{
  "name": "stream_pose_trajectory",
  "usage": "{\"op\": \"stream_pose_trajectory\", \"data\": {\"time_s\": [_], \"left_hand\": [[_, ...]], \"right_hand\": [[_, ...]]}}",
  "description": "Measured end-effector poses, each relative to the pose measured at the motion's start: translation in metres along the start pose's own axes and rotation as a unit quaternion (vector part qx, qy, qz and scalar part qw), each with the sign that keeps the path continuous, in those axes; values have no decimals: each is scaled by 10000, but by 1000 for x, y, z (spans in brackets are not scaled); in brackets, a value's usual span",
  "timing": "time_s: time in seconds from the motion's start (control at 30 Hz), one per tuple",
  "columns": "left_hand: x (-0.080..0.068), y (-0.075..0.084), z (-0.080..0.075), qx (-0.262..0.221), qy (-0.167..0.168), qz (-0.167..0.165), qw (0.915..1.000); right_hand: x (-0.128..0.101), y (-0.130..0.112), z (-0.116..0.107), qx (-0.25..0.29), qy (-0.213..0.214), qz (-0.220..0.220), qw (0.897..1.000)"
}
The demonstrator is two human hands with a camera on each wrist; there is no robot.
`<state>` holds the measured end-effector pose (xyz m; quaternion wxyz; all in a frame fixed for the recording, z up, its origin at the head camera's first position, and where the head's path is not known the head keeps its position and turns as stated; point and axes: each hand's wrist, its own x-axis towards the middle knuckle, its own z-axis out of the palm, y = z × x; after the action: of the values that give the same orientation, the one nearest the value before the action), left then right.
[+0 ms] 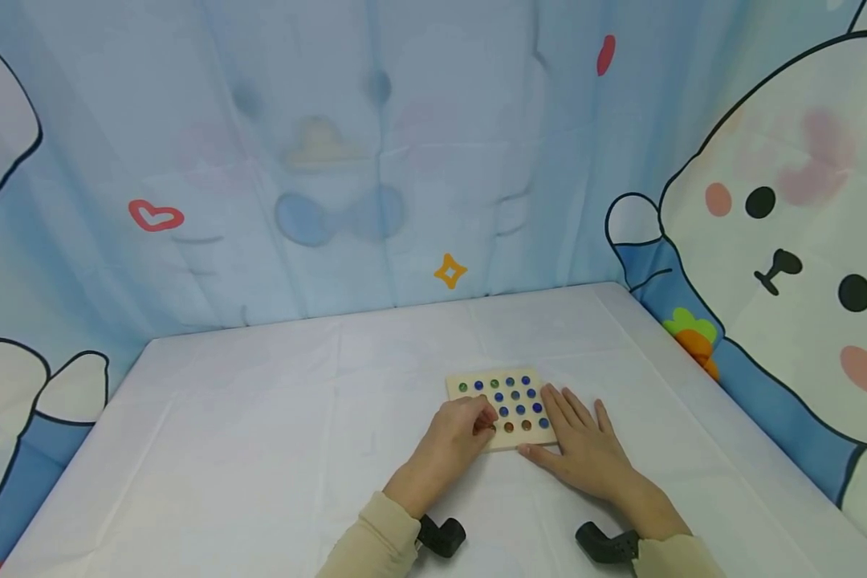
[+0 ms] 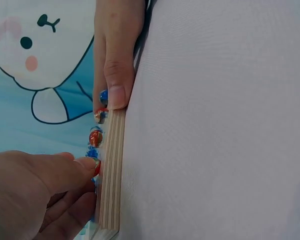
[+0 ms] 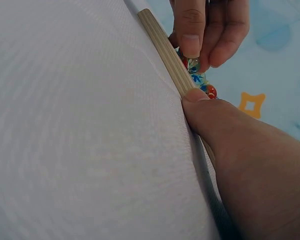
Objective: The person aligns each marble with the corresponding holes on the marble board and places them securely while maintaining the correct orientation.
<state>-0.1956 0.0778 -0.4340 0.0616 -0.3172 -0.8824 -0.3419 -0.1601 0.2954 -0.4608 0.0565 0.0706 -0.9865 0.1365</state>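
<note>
A thick pale wooden board lies on the table, with rows of glass marbles on it in blue, green and reddish brown. My left hand is over its near left part, thumb and fingertips pinching a marble at the front row. In the left wrist view that marble shows red and green by the thumb tip. My right hand lies at the board's right side with fingers extended. Its thumb presses the near edge. Some marbles are hidden behind the left hand.
A white cloth covers the table. Behind it and to the right hangs a blue curtain with cartoon animals. Black camera mounts sit at both wrists, below beige sleeves.
</note>
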Motion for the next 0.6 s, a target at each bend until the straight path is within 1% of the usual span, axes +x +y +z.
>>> {"op": "stream_pose_trajectory", "data": {"time_s": [0.23, 0.5, 0.6], "left_hand": [[-1, -2, -4, -270, -95, -237, 9993], [-4, -3, -17, -646, 29, -438, 9969], [-5, -4, -21, -741, 92, -422, 9963]], "right_hand": [[1, 1, 1, -40, -32, 49, 10000], [1, 2, 2, -27, -37, 40, 10000], [1, 2, 2, -18, -42, 35, 10000]]}}
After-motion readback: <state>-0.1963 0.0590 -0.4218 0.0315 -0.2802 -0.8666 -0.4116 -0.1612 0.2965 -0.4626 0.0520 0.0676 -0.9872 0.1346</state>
